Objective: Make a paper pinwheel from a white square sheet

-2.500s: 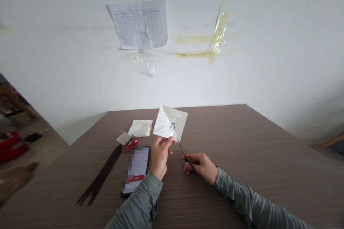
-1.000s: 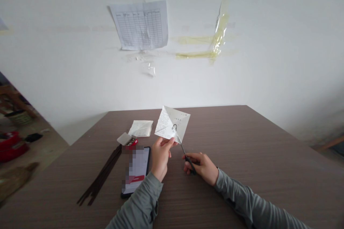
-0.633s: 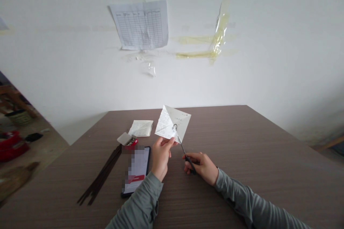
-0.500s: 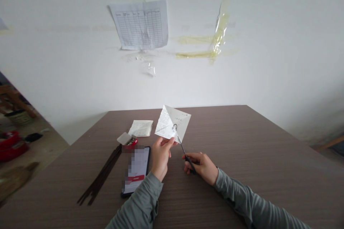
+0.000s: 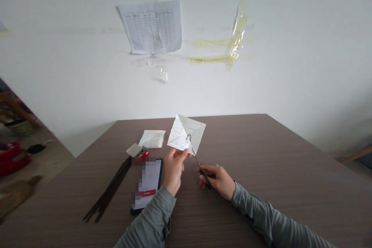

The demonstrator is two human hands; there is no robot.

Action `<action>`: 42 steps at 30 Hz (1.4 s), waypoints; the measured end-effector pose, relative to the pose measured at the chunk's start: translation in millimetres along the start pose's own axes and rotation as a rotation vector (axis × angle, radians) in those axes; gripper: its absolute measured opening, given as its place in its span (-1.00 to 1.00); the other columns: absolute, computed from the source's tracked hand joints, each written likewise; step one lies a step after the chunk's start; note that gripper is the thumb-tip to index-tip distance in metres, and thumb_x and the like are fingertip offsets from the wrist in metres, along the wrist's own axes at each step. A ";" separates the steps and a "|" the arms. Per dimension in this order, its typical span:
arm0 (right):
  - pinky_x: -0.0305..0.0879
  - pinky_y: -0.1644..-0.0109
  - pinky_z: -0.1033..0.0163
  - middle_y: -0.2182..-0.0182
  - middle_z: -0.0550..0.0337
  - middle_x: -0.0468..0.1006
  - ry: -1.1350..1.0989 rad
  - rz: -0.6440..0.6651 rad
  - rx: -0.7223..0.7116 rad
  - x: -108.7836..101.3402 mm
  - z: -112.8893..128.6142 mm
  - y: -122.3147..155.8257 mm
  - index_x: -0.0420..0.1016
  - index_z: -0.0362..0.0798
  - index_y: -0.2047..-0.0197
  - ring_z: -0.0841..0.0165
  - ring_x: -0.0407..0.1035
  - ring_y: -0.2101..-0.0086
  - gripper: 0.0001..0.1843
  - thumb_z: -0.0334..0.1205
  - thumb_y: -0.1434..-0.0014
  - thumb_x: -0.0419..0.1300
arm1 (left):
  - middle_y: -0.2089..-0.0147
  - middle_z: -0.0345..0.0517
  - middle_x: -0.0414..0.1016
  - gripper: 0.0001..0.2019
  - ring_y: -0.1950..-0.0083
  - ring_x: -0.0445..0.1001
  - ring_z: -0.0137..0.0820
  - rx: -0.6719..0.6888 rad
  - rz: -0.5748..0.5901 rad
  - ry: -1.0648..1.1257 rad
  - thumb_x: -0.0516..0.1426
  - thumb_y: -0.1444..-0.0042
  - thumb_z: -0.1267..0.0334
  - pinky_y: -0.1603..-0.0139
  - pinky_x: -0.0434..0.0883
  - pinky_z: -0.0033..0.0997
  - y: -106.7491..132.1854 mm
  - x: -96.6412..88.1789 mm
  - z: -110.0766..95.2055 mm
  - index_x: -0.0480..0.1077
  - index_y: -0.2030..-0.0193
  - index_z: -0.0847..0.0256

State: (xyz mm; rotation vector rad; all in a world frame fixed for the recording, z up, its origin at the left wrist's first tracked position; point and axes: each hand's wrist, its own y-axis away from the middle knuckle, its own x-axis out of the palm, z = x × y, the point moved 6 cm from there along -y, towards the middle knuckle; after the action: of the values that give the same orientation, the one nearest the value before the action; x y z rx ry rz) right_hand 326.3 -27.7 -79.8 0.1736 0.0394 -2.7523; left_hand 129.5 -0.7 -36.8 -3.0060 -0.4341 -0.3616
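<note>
My left hand (image 5: 173,172) pinches a folded white paper square (image 5: 186,133), held up diamond-wise above the table with printing on it. My right hand (image 5: 217,182) is shut around the black handles of small scissors (image 5: 200,166). Their thin blades rise to the lower corner of the paper, and the tips are lost where they meet it. A small dark curved mark (image 5: 189,137) shows on the paper, and I cannot tell whether it is a cut. My hands are close together, a little apart from each other.
The brown wood-grain table (image 5: 232,151) holds a phone with a blurred screen (image 5: 147,184), dark thin sticks (image 5: 109,190), a small open tin (image 5: 137,152) and a folded paper (image 5: 152,138). A gridded sheet (image 5: 151,27) and yellowed tape (image 5: 236,35) mark the wall.
The paper and scissors have shifted slightly right and upward since the oldest frame. The view has tilted a little. My grip on both has stayed the same.
</note>
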 end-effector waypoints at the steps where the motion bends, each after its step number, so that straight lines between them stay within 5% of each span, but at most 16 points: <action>1: 0.83 0.04 -0.19 0.37 -0.02 0.85 0.004 -0.001 -0.002 -0.1 0.2 -0.1 0.82 0.11 0.05 -0.11 0.79 0.34 -0.31 0.56 -0.14 0.63 | 0.24 0.02 0.87 -0.55 0.19 0.94 -0.06 -0.002 -0.001 0.003 0.61 0.16 -0.10 0.57 0.14 -0.55 -0.1 -0.2 0.1 0.57 0.31 0.07; 17: 0.85 0.03 -0.26 0.37 -0.07 0.85 0.043 -0.028 0.000 -2.2 11.7 1.1 0.87 0.12 0.07 -0.21 0.81 0.30 -0.22 0.65 -0.06 0.67 | 0.22 -0.01 0.87 -0.52 0.16 0.93 -0.06 0.000 0.030 -0.006 0.65 0.11 -0.09 0.55 0.15 -0.55 -0.7 -0.4 0.5 0.60 0.24 0.08; 42: 0.79 0.10 -0.21 0.43 0.02 0.82 0.040 -0.032 -0.026 -0.7 7.6 -1.0 0.80 0.12 0.09 -0.09 0.75 0.39 -0.25 0.64 -0.11 0.61 | 0.22 -0.02 0.85 -0.53 0.17 0.91 -0.09 -0.003 0.021 -0.008 0.64 0.11 -0.07 0.56 0.10 -0.54 -0.3 -0.6 -0.1 0.60 0.24 0.08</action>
State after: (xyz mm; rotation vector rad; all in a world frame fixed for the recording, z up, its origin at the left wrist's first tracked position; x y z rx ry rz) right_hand 325.7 -26.8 -72.2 0.2233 0.0901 -2.7788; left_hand 128.8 -0.6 -36.8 -3.0136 -0.4019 -0.3493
